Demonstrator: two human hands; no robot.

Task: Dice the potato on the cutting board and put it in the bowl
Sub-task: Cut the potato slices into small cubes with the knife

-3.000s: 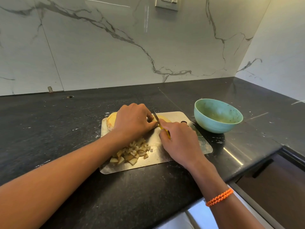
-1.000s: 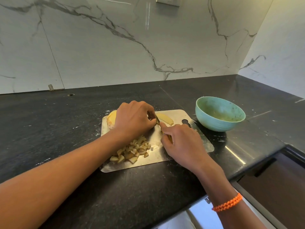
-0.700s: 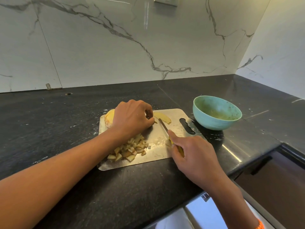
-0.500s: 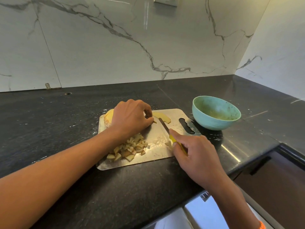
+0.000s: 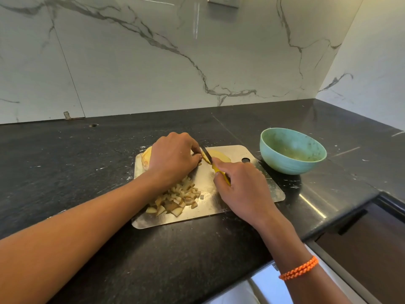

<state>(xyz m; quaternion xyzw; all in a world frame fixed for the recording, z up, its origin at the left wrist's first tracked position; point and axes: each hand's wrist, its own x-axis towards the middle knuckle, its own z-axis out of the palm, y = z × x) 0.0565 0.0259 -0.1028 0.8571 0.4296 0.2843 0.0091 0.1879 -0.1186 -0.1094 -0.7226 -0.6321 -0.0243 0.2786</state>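
Observation:
A steel cutting board [image 5: 260,189] lies on the black counter. My left hand [image 5: 173,157] covers a piece of potato [image 5: 146,157] at the board's far left and pinches a thin strip at its fingertips. My right hand [image 5: 241,189] grips a yellow-handled knife [image 5: 207,157], whose blade stands on a yellow potato slice [image 5: 220,156] at the far edge. A heap of diced potato [image 5: 176,199] sits on the near left of the board. The teal bowl [image 5: 292,150] stands to the right of the board.
The black counter [image 5: 65,163] runs left and back to a marble wall. Its front edge drops off near my right wrist, with a dark cabinet front [image 5: 372,244] at the lower right. A wall socket [image 5: 223,0] is at the top.
My right hand drew the knife back toward the board's near side, then brought it forward again onto the slice by my left fingertips. My left hand stayed on the potato.

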